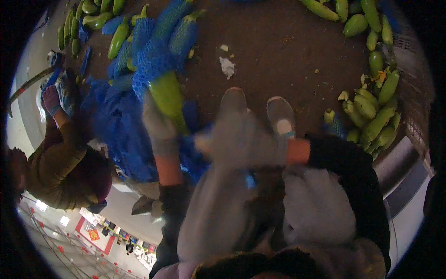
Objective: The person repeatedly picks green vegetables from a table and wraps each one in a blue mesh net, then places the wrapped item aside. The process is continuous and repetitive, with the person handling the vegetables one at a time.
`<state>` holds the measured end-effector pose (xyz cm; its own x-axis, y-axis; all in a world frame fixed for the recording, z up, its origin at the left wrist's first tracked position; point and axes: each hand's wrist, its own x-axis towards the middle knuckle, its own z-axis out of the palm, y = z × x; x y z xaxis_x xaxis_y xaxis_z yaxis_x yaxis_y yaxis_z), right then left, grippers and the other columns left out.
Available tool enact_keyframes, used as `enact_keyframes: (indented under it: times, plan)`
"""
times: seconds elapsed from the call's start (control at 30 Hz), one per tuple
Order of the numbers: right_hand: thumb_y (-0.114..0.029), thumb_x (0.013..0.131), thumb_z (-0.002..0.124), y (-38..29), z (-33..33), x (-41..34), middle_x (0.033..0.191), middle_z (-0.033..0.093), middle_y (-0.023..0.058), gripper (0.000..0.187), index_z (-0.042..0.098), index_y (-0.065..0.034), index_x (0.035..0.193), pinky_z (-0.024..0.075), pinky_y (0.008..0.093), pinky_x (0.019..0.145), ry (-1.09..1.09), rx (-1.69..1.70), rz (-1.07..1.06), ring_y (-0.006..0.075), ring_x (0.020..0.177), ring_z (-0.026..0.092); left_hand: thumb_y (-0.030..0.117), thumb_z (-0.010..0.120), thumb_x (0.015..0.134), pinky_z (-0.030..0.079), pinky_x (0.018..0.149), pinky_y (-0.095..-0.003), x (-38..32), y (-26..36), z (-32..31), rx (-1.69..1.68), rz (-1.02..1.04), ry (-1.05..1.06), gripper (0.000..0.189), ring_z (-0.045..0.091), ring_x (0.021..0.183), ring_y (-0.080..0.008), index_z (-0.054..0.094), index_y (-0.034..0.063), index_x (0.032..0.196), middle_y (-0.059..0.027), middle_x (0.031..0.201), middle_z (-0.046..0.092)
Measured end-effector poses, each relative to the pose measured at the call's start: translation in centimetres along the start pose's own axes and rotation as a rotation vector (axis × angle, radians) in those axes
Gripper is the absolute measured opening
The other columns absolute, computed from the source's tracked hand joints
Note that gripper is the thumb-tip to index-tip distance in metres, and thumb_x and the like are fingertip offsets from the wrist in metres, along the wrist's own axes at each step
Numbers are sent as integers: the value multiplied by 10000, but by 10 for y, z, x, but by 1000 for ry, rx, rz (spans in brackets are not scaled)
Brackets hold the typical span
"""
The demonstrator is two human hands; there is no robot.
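Observation:
My left hand (156, 122), in a pale knit work glove, is pressed along the lower side of a large green squash (167, 96). Blue mesh netting (148, 64) covers the squash's upper end; its lower part is bare. To the right, my right hand (233, 148), in a similar glove, is blurred by motion over my knee, its fingers towards the squash. Whether it holds anything cannot be told. More squashes in blue netting (183, 38) lie just above. A heap of blue mesh sleeves (120, 129) lies left of my left hand.
Bare green squashes (374, 115) are piled along the right, near a woven wall (414, 83); others (120, 36) lie at the upper left. White scraps (228, 67) are on the brown floor beyond my shoes (280, 111). Another person (66, 164) works at the left, a gloved hand on blue material.

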<state>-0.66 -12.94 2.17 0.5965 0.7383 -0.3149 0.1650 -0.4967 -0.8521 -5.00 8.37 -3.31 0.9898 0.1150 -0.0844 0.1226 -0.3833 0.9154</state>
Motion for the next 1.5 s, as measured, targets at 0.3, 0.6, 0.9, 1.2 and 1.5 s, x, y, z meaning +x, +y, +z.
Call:
enact_keyframes:
  times: [0.3, 0.6, 0.9, 1.2, 1.5]
  plan:
    - [-207, 804, 774, 47, 0, 39, 1102, 576, 134, 420, 660, -119, 1199, 496, 421, 901, 539, 210, -427, 326, 1057, 576, 272, 520, 1036, 519, 968, -364, -7, 17, 18, 172, -160, 145, 389, 640, 1124, -258, 565, -14, 1296, -142, 1259, 643]
    - [-193, 788, 783, 73, -21, 81, 870, 633, 39, 264, 718, -140, 1038, 537, 390, 797, 800, 120, -542, 290, 813, 639, 318, 526, 1019, 505, 1011, -421, -10, 34, 30, -1375, -553, 119, 470, 622, 1173, -295, 516, 7, 1372, -168, 1297, 617]
    - [-171, 854, 638, 25, 15, -3, 827, 623, 3, 84, 670, -163, 930, 530, 451, 776, 126, -52, -682, 248, 828, 660, 384, 537, 991, 522, 891, -396, 10, 7, 17, -1359, -502, 346, 518, 631, 1078, -289, 513, 27, 1367, -161, 1262, 612]
    - [-210, 814, 770, 36, -4, 84, 1150, 640, 138, 434, 635, -97, 1211, 505, 409, 930, 707, 158, -400, 300, 1046, 648, 465, 528, 974, 545, 717, -342, 0, 27, -15, -1365, -477, 453, 536, 655, 926, -266, 552, 51, 1314, -133, 1160, 644]
    - [-132, 847, 730, 25, -18, 59, 920, 685, 90, 163, 693, -65, 992, 554, 346, 732, 662, 302, -331, 247, 793, 688, 544, 538, 954, 569, 614, -304, -13, 29, 14, -1216, -569, 447, 584, 682, 831, -237, 575, 64, 1285, -111, 1092, 675]
